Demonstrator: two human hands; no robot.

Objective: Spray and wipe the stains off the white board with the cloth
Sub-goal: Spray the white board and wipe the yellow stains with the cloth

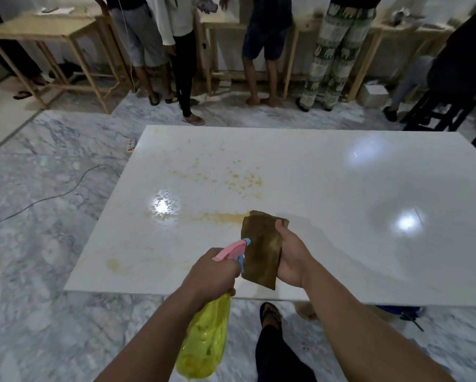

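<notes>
I am gripping the bottle (203,337) by its neck in my left hand (212,274), its pink and blue nozzle pointing over the board's (328,194) near edge. My right hand (292,257) is curling round the limp brown cloth (261,252), just beside the nozzle. Yellow stains (239,180) are speckling the glossy board's left half.

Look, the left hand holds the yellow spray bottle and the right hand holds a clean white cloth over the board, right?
Almost. The cloth is not clean and white: the head view shows it brown and stained. The rest is right: the left hand grips the yellow spray bottle by its pink head, and the right hand holds the cloth over the white board.
</notes>
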